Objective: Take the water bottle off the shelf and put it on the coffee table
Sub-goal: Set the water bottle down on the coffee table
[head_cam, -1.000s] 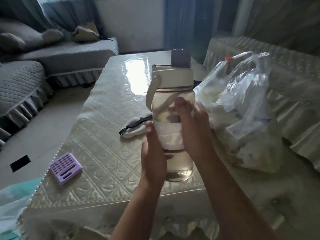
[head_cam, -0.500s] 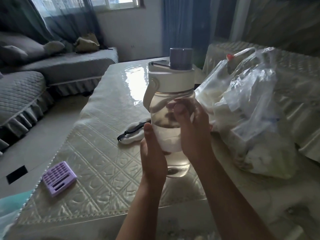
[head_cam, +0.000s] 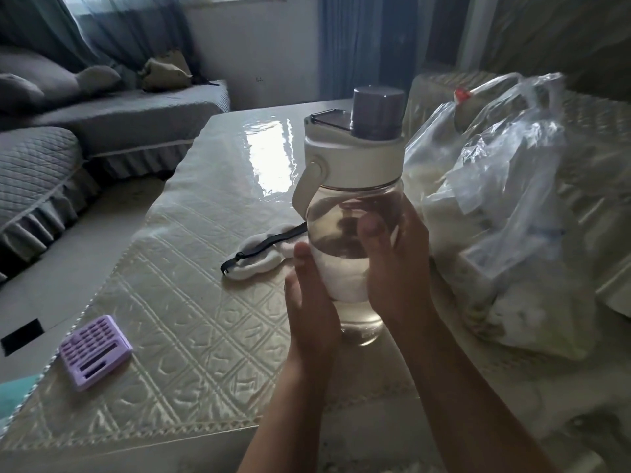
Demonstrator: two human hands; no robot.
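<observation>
The water bottle [head_cam: 351, 206] is clear plastic with a white lid, a white carry loop and a grey cap, and is partly filled with water. It stands upright over the near right part of the coffee table [head_cam: 191, 302], which wears a cream quilted cover. Whether its base touches the table I cannot tell. My left hand [head_cam: 312, 308] presses against its lower left side. My right hand [head_cam: 396, 268] wraps its right side, fingers across the front.
A bulky clear plastic bag [head_cam: 505, 213] of white items sits just right of the bottle. A white cloth with a black strap [head_cam: 263, 257] lies behind it. A purple calculator [head_cam: 95, 351] rests at the table's near left. Grey sofas [head_cam: 112, 110] stand at left.
The bottle and both hands have shifted slightly forward and the view has drawn closer to the table. Both hands keep the same hold.
</observation>
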